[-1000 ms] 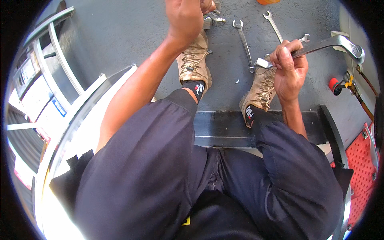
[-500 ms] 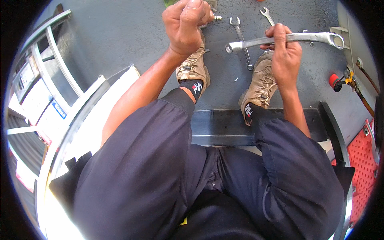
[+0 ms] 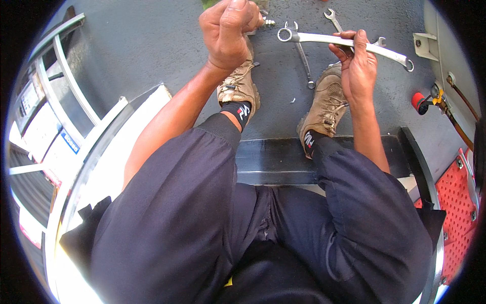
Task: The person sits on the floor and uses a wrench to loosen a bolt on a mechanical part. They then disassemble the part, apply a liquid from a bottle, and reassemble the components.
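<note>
1. Double-ended ring wrench: silver; held in view beyond the toe of the right boot, extending to both sides of it, right end sloping lower in view.
2. Right hand: beyond and slightly right of the right boot; thumb and fingers pinch the wrench's shank near its middle.
3. Left hand: beyond and left of the right boot; fingers curled, thumb uppermost. Cannot tell whether they close on anything.
4. Silver threaded piece: left of and beyond the right boot, just beside the left hand's fingers.
5. Floor wrench: left of the right boot's toe, lower end near it.
6. Open-ended wrench: beyond the right boot, partly hidden.
7. Left boot: left of the right boot, well apart.
8. Red-capped fitting: right of the right boot.
</note>
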The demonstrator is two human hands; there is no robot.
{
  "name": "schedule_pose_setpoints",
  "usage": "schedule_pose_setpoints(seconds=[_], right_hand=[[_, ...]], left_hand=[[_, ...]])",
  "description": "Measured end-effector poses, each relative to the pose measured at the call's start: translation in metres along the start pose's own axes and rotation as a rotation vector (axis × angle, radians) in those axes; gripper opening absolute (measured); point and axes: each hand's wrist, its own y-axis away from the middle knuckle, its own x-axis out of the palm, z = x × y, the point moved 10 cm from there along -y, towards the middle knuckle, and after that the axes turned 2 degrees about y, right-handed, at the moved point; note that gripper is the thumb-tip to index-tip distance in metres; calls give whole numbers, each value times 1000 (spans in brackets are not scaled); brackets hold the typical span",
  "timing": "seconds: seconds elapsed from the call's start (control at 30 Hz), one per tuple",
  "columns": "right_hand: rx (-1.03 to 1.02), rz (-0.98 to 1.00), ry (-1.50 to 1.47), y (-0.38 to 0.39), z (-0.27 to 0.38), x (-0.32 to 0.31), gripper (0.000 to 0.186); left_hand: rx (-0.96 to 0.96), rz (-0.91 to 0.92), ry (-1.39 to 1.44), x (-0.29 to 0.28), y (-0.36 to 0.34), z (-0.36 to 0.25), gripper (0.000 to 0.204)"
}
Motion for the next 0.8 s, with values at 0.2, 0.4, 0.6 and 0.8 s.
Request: schedule_pose_setpoints(seconds=[0.2, 0.4, 0.6, 0.8], right_hand=[[-206, 12, 319, 6, 25, 24, 39], [-486, 17, 827, 10, 44, 59, 33], [-567, 28, 910, 5, 52, 89, 26], [-562, -2, 983, -5, 72, 111, 31]], left_hand=[[-4, 10, -26, 5, 0, -1, 45], [2, 31, -42, 11, 2, 4, 46], [18, 67, -88, 18, 8, 5, 47], [43, 89, -76, 23, 13, 8, 47]])
